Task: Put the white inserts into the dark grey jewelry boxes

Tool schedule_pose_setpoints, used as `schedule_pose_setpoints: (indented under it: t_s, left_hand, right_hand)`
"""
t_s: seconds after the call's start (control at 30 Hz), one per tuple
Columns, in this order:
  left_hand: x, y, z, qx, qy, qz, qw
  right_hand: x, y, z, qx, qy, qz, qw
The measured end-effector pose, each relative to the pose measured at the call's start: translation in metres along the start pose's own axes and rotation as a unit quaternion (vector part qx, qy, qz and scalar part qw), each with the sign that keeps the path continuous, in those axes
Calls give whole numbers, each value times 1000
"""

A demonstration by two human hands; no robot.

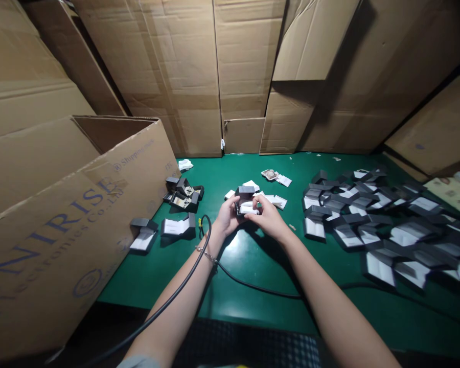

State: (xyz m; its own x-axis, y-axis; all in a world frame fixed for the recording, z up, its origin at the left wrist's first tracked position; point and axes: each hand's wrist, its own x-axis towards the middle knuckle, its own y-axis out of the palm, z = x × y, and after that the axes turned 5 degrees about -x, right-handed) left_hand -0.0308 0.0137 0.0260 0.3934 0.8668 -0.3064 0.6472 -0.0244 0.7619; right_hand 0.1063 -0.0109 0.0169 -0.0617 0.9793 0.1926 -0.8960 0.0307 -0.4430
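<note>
Held between my hands above the middle of the table is a small black jewelry-style box (246, 191) with its lid up and a white lining showing. My left hand (228, 214) wraps round its left side and underneath. At the right, my right hand (266, 217) pinches at the white insert (247, 207) inside the box; the fingertips partly hide it. Just behind the box lie white folded cards (274, 200) on the green tabletop.
Several open black boxes (379, 266) crowd the right side. More boxes (178, 226) lie at left, beside a large carton (99, 220). A black cable (184, 281) crosses my left forearm. Cardboard walls (245, 92) stand behind the green table (245, 286).
</note>
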Motion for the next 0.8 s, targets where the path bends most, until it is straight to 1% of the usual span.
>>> schedule_pose_setpoints:
  t_s: [0.17, 0.3, 0.47, 0.67, 0.8]
  left_hand:
    - [-1, 1, 1, 0, -22, -8, 1000]
    - [-1, 2, 2, 12, -32, -21, 999]
    - [-2, 3, 3, 22, -26, -15, 999]
    - [0, 0, 6, 21, -39, -14, 999]
    - [0, 1, 6, 10, -25, -19, 999]
  right_hand:
    - [0, -2, 4, -85, -39, -1, 996]
    - [-1, -2, 5, -104, -51, 9, 993]
    - [-1, -5, 5, -87, -32, 27, 995]
    - [-1, -5, 7, -62, 7, 46, 997]
    - [-1, -3, 8, -66, 15, 48, 997]
